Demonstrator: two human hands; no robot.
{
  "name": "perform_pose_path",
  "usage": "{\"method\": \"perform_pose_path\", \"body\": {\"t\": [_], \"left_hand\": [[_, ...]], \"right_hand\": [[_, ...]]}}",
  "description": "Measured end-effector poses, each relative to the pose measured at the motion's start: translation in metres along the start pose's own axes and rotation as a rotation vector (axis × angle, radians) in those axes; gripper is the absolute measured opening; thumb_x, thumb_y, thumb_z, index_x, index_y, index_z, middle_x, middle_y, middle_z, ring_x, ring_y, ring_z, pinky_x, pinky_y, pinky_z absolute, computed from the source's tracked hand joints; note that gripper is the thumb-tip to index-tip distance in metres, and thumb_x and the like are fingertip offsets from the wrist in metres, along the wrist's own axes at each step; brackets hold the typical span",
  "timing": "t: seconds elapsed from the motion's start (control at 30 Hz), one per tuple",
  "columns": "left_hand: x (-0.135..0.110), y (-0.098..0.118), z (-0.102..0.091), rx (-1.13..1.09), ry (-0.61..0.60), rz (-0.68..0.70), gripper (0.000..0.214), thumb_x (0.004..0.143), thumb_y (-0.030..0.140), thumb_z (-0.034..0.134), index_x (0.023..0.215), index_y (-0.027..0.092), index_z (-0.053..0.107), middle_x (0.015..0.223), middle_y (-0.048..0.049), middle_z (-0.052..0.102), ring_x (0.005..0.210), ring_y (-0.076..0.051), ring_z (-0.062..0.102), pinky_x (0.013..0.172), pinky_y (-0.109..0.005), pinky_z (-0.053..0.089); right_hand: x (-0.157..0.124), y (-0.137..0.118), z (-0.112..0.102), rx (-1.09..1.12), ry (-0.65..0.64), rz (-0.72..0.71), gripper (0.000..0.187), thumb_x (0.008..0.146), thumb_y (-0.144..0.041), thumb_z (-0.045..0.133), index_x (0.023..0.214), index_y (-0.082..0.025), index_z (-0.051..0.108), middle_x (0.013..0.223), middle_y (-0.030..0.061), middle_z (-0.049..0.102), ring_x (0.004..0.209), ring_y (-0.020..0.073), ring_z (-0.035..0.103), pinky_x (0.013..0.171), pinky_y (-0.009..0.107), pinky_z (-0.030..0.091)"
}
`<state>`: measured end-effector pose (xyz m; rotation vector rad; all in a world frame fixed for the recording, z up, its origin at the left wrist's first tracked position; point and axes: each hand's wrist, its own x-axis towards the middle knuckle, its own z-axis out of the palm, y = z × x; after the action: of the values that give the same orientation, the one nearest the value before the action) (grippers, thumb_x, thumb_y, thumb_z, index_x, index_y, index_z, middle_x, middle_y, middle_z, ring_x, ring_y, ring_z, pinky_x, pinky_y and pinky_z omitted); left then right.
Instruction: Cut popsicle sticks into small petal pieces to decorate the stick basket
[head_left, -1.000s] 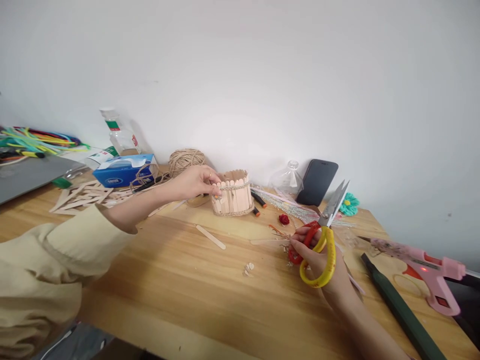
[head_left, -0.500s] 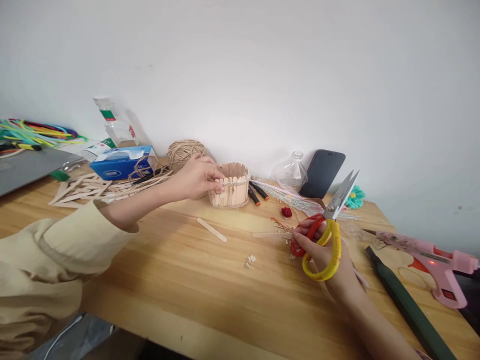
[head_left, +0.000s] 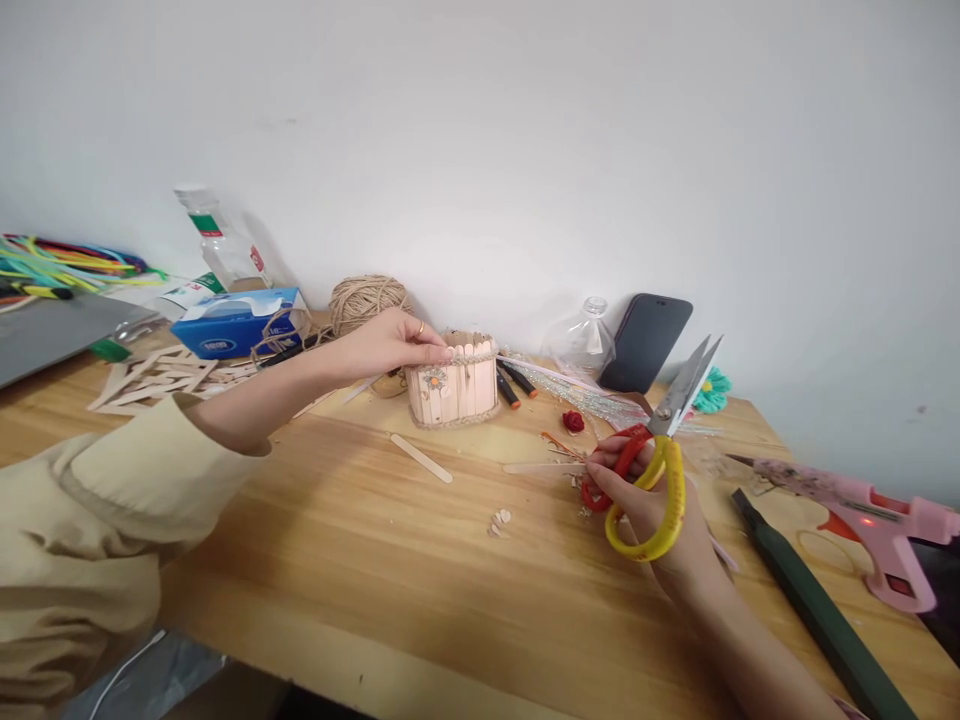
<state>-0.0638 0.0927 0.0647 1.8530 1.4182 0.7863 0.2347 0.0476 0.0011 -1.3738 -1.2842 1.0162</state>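
Note:
My left hand (head_left: 391,345) reaches across the wooden table (head_left: 360,560) and pinches the rim of a small basket made of popsicle sticks (head_left: 454,385), which is bound with twine and stands upright. A small flower decoration shows on the basket's front. My right hand (head_left: 646,500) rests on the table at the right, its fingers through the handles of red and yellow scissors (head_left: 660,450). The blades point up and to the right, slightly apart. A loose popsicle stick (head_left: 420,457) lies between the two hands.
A ball of twine (head_left: 367,300), a blue tissue box (head_left: 240,322) and a pile of sticks (head_left: 161,375) lie at back left. A phone (head_left: 645,342), clear bottle top (head_left: 581,345), markers (head_left: 514,385) and red rose (head_left: 573,422) sit behind. A pink glue gun (head_left: 862,510) and dark green strip (head_left: 817,610) lie right.
My left hand has turned the basket so a flower decoration faces me. The view has shifted slightly. My right hand with the scissors has hardly moved.

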Motion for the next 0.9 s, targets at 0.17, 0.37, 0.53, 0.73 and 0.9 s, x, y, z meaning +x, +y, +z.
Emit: {"method": "perform_pose_path", "body": {"t": [0.17, 0.37, 0.53, 0.73, 0.9], "left_hand": [[0.003, -0.003, -0.002, -0.059, -0.023, -0.003, 0.029, 0.073, 0.040, 0.062, 0.077, 0.014, 0.073, 0.063, -0.0016, 0.068, 0.056, -0.014, 0.057, 0.054, -0.025, 0.045], [0.004, -0.007, 0.002, -0.016, 0.008, 0.105, 0.024, 0.074, 0.035, 0.063, 0.082, 0.015, 0.074, 0.079, -0.0037, 0.071, 0.071, -0.017, 0.062, 0.066, -0.028, 0.049], [0.002, -0.020, 0.018, 0.176, 0.073, 0.319, 0.020, 0.077, 0.033, 0.061, 0.077, 0.019, 0.075, 0.082, -0.0031, 0.072, 0.081, -0.018, 0.064, 0.078, -0.029, 0.048], [0.003, -0.024, 0.032, 0.256, 0.180, 0.346, 0.016, 0.080, 0.030, 0.060, 0.081, 0.021, 0.074, 0.088, -0.0039, 0.071, 0.093, -0.022, 0.060, 0.092, -0.038, 0.038], [-0.020, -0.002, 0.049, 0.370, 0.490, 0.445, 0.013, 0.079, 0.028, 0.062, 0.085, 0.019, 0.070, 0.087, -0.0071, 0.067, 0.096, -0.023, 0.052, 0.088, -0.040, 0.041]], "right_hand": [[-0.001, -0.002, 0.000, 0.032, -0.032, 0.045, 0.031, 0.054, -0.031, 0.073, 0.076, -0.019, 0.054, 0.065, 0.0000, 0.061, 0.056, 0.0167, 0.058, 0.048, 0.027, 0.048], [-0.001, -0.001, 0.000, 0.036, -0.020, 0.060, 0.032, 0.053, -0.029, 0.074, 0.076, -0.020, 0.053, 0.065, -0.0007, 0.061, 0.058, 0.0175, 0.059, 0.053, 0.030, 0.049], [-0.001, 0.006, -0.001, 0.036, -0.008, 0.066, 0.030, 0.056, -0.028, 0.073, 0.079, -0.021, 0.055, 0.067, -0.0014, 0.062, 0.060, 0.0174, 0.060, 0.052, 0.029, 0.049], [-0.001, 0.010, -0.002, 0.051, -0.009, 0.055, 0.030, 0.059, -0.028, 0.073, 0.081, -0.021, 0.055, 0.067, -0.0016, 0.063, 0.059, 0.0171, 0.060, 0.053, 0.029, 0.050], [0.000, 0.007, -0.001, 0.051, -0.018, 0.059, 0.031, 0.057, -0.027, 0.074, 0.080, -0.020, 0.055, 0.066, -0.0009, 0.063, 0.059, 0.0176, 0.061, 0.054, 0.030, 0.050]]}}
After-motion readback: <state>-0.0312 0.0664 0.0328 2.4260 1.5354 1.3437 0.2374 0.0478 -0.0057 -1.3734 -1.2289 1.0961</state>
